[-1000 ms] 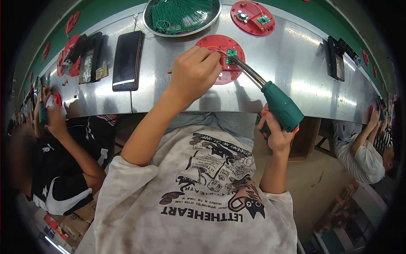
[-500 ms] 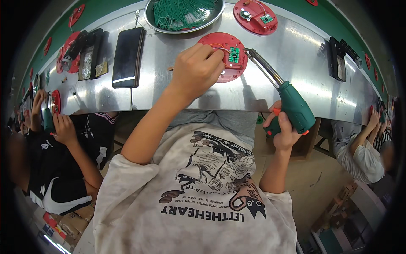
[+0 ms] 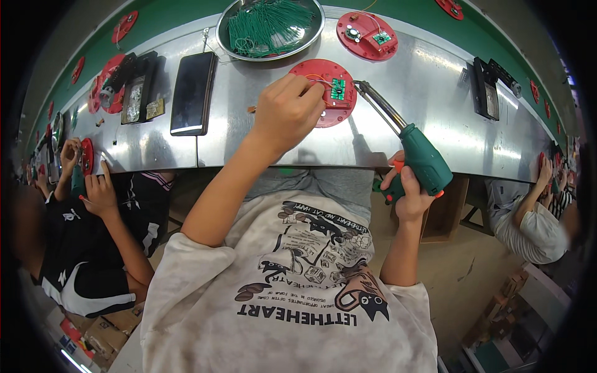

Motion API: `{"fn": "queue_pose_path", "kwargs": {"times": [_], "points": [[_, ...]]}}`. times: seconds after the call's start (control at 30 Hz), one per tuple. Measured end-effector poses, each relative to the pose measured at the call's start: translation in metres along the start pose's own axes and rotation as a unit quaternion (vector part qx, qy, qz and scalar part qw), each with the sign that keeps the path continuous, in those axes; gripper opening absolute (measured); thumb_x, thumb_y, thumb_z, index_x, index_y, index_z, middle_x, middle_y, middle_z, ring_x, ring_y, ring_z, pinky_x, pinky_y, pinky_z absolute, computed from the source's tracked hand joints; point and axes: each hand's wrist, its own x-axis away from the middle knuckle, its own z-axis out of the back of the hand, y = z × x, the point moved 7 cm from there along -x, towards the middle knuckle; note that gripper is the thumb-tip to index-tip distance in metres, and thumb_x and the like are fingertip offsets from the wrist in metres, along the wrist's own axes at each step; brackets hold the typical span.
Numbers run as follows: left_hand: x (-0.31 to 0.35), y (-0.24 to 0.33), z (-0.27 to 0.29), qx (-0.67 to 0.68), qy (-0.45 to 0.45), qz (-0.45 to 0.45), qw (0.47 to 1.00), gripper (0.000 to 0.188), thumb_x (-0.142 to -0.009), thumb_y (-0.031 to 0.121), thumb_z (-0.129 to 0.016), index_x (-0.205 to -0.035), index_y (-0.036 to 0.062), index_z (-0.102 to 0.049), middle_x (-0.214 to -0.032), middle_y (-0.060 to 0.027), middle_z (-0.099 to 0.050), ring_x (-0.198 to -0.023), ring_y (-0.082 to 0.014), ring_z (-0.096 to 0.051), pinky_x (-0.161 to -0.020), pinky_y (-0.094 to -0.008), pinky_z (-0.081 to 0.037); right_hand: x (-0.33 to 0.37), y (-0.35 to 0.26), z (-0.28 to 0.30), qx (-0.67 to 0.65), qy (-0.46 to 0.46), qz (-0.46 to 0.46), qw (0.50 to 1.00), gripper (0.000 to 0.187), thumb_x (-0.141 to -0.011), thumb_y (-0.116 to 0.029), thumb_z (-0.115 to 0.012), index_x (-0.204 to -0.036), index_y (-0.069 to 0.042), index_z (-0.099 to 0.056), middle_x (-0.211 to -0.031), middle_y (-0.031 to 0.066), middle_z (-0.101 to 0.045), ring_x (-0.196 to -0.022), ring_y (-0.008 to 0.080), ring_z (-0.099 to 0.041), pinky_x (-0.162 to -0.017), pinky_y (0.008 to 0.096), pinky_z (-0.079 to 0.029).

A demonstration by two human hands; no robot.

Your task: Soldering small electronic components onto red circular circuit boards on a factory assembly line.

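A round red plastic disc (image 3: 344, 116) lies on the metal bench in front of me, bearing a small green circuit board (image 3: 337, 89) with thin wires running to it. My left hand (image 3: 289, 110) is closed in a pinch over the disc's left part, at the wires; its fingertips are partly hidden. In my right hand (image 3: 411, 191) is the grip of a green soldering gun (image 3: 428, 163). Its long metal tip points to the upper left and ends close to the right of the board; whether it touches the disc cannot be made out.
Behind the disc stands a metal bowl (image 3: 316, 38) of green wires. Another red disc (image 3: 375, 53) lies at the far right. A black phone (image 3: 191, 93) and a black tray (image 3: 144, 81) are on the left, a black holder (image 3: 487, 93) on the right. Co-workers sit on both sides.
The whole view has shifted slightly. Both my hands keep nearly the same places relative to the disc, and the soldering gun's tip stays beside the board. The left co-worker's hands have moved.
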Motion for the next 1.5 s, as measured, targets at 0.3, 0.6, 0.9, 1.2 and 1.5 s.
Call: {"fn": "queue_pose_path", "kwargs": {"times": [0.3,0.6,0.9,1.2,1.5], "points": [[-0.002,0.004,0.004,-0.007,-0.001,0.013,1.000,0.012,-0.074,0.007,-0.071,-0.086,0.0045,-0.068,-0.078,-0.0081,-0.059,-0.071,-0.0261,-0.061,-0.060,-0.0393,-0.050,0.000,-0.002,-0.003,0.009,-0.014,0.005,1.000,0.040,-0.095,-0.012,-0.061,-0.129,0.009,-0.059,-0.101,0.0164,-0.068,-0.054,0.0184,-0.063,-0.048,0.0282,-0.050],[-0.004,0.003,0.018,0.045,0.056,-0.009,0.997,0.027,-0.077,-0.003,-0.068,-0.104,-0.0020,-0.071,-0.089,-0.0109,-0.067,-0.079,-0.0306,-0.062,-0.071,-0.0404,-0.053,0.001,-0.001,-0.008,0.029,-0.049,-0.001,0.998,0.041,-0.093,-0.010,-0.063,-0.130,0.008,-0.059,-0.104,0.0174,-0.069,-0.056,0.0175,-0.063,-0.049,0.0279,-0.049],[-0.005,0.002,0.005,0.054,-0.023,0.001,0.998,0.014,-0.081,-0.002,-0.073,-0.095,-0.0003,-0.070,-0.090,-0.0131,-0.070,-0.080,-0.0310,-0.064,-0.072,-0.0399,-0.053,-0.002,-0.002,-0.012,0.040,-0.071,-0.011,0.997,0.038,-0.091,-0.006,-0.064,-0.126,0.009,-0.061,-0.102,0.0173,-0.069,-0.057,0.0181,-0.064,-0.052,0.0288,-0.051],[-0.001,0.000,-0.001,0.033,-0.008,-0.024,0.999,0.014,-0.078,0.003,-0.072,-0.092,0.0024,-0.070,-0.081,-0.0088,-0.065,-0.077,-0.0270,-0.061,-0.069,-0.0395,-0.053,-0.003,0.000,-0.014,0.039,-0.071,-0.042,0.996,0.030,-0.092,-0.005,-0.063,-0.119,0.008,-0.062,-0.095,0.0145,-0.068,-0.057,0.0174,-0.064,-0.052,0.0290,-0.050],[-0.001,-0.001,-0.001,0.045,-0.005,-0.019,0.999,0.015,-0.077,0.002,-0.072,-0.092,0.0027,-0.070,-0.081,-0.0085,-0.064,-0.075,-0.0271,-0.061,-0.068,-0.0397,-0.053,-0.002,-0.004,-0.005,-0.002,-0.041,-0.022,0.999,0.035,-0.094,-0.007,-0.062,-0.126,0.008,-0.060,-0.096,0.0149,-0.067,-0.056,0.0182,-0.063,-0.050,0.0292,-0.050]]}}
